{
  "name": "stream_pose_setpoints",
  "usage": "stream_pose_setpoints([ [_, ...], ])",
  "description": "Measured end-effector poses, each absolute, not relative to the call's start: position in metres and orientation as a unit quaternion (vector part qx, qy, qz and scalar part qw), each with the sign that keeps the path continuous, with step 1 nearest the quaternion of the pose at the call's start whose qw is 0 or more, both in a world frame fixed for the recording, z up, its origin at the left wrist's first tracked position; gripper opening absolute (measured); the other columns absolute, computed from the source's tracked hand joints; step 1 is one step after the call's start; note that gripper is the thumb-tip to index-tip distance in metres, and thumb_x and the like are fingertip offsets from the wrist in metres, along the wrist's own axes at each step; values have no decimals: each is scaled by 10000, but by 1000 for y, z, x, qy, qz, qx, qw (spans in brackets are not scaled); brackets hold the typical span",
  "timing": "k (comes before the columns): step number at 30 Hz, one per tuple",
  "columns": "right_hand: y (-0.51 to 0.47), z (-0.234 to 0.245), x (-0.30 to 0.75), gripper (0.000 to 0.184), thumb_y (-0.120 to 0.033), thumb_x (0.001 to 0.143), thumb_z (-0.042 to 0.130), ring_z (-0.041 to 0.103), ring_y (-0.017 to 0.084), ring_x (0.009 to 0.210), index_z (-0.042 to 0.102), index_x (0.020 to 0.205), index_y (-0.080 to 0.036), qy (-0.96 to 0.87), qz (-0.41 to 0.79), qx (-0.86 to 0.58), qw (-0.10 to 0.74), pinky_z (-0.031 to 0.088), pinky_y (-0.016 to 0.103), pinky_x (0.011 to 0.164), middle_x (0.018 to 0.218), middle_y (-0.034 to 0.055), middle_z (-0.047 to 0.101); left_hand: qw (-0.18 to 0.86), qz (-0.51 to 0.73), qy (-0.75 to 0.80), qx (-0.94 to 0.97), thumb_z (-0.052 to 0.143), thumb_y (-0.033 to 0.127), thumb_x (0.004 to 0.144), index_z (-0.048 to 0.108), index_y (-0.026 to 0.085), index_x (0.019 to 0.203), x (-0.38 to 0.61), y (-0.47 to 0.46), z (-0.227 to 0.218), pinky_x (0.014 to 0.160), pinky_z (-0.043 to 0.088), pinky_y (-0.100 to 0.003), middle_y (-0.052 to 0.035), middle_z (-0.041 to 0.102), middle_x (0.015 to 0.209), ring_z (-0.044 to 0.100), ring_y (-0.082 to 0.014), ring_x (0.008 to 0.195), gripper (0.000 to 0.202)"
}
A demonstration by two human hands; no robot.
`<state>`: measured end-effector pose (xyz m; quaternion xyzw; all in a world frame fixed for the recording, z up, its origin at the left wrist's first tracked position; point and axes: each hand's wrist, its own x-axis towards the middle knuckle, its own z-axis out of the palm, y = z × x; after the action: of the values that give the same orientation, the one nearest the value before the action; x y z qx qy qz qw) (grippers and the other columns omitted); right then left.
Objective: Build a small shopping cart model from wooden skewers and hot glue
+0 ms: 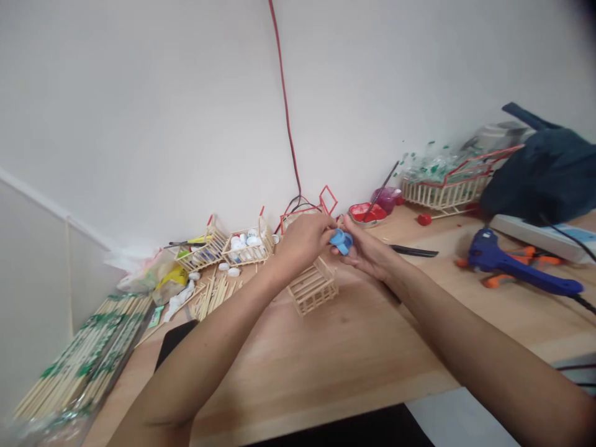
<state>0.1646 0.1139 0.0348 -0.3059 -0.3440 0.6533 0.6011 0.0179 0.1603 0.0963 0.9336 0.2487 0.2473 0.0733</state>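
Note:
My left hand [305,239] and my right hand [365,253] meet above the middle of the table. Between their fingers are light-blue plastic bottle caps [342,241]; I cannot tell exactly how many, as fingers cover part of them. Both hands are closed on the caps. Just below stands a small basket made of wooden sticks [314,292], its upper part partly hidden by my left hand. Behind the hands, a stick frame with red-painted edges [328,198] is partly covered.
Left are stick baskets, one with white caps [246,248], loose sticks [215,298] and packed chopsticks [88,354]. A red paint tin [367,214] with a brush stands behind. Right are a blue glue gun [516,267], a power strip [544,236] and a red-trimmed basket [442,195].

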Motion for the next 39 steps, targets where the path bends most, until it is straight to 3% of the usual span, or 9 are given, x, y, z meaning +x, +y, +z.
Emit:
stream_pose_setpoints([
  [6, 113, 33, 166, 228, -372, 829, 693, 536, 56, 540, 619, 855, -158, -380, 649, -300, 587, 271, 87, 302, 756, 8, 621, 98, 282, 316, 901, 571, 229, 856, 712, 203, 996, 3, 153, 105, 683, 450, -283, -11, 701, 725, 592, -151, 648, 200],
  [12, 113, 39, 168, 258, -353, 956, 510, 514, 53, 506, 626, 863, -142, -293, 675, -320, 597, 261, 77, 286, 732, 41, 629, 44, 301, 455, 837, 523, 303, 862, 698, 185, 790, -72, 154, 130, 648, 413, -261, 2, 694, 704, 595, -149, 644, 223],
  [15, 112, 38, 167, 315, -361, 988, 429, 538, 60, 525, 635, 887, -145, -276, 678, -329, 596, 271, 77, 281, 762, 58, 641, -16, 229, 544, 807, 505, 263, 850, 691, 171, 826, -116, 174, 135, 658, 398, -262, -26, 708, 727, 597, -164, 669, 208],
  [18, 113, 32, 167, 281, -366, 971, 461, 556, 69, 552, 637, 878, -167, -301, 670, -333, 592, 293, 85, 286, 789, 57, 642, -56, 130, 573, 807, 494, 217, 827, 701, 163, 851, -148, 195, 131, 696, 412, -268, -72, 731, 871, 623, -205, 801, 215],
  [23, 118, 23, 170, 231, -390, 925, 545, 541, 76, 565, 644, 874, -188, -345, 651, -342, 583, 292, 103, 291, 841, 62, 641, -28, -4, 561, 827, 464, 65, 747, 707, 173, 945, -161, 216, 113, 799, 434, -232, -62, 725, 1037, 629, -193, 974, 331],
  [29, 119, 23, 171, 214, -365, 907, 578, 525, 79, 562, 655, 842, -177, -331, 640, -348, 600, 293, 106, 293, 790, 50, 615, -8, -98, 537, 838, 566, 61, 662, 703, 176, 756, -147, 228, 102, 800, 436, -250, -75, 737, 901, 641, -232, 945, 202],
  [34, 118, 25, 170, 203, -356, 898, 594, 531, 82, 563, 646, 834, -170, -334, 635, -354, 600, 304, 103, 296, 770, 47, 608, 21, -113, 519, 847, 570, 70, 671, 703, 174, 948, -140, 229, 99, 841, 440, -264, -103, 719, 1057, 634, -248, 1023, 324],
  [36, 118, 26, 169, 203, -358, 892, 606, 533, 82, 558, 641, 830, -167, -335, 634, -358, 597, 305, 104, 296, 756, 45, 610, 37, -118, 522, 844, 546, 53, 658, 695, 164, 953, -141, 229, 100, 803, 451, -259, -99, 727, 1005, 645, -246, 991, 349],
  [39, 117, 27, 168, 203, -352, 891, 611, 524, 81, 544, 646, 846, -157, -333, 631, -362, 599, 309, 103, 298, 729, 42, 604, 79, -132, 531, 833, 490, 53, 664, 686, 160, 920, -144, 229, 101, 663, 459, -238, -59, 727, 790, 677, -207, 761, 340],
])
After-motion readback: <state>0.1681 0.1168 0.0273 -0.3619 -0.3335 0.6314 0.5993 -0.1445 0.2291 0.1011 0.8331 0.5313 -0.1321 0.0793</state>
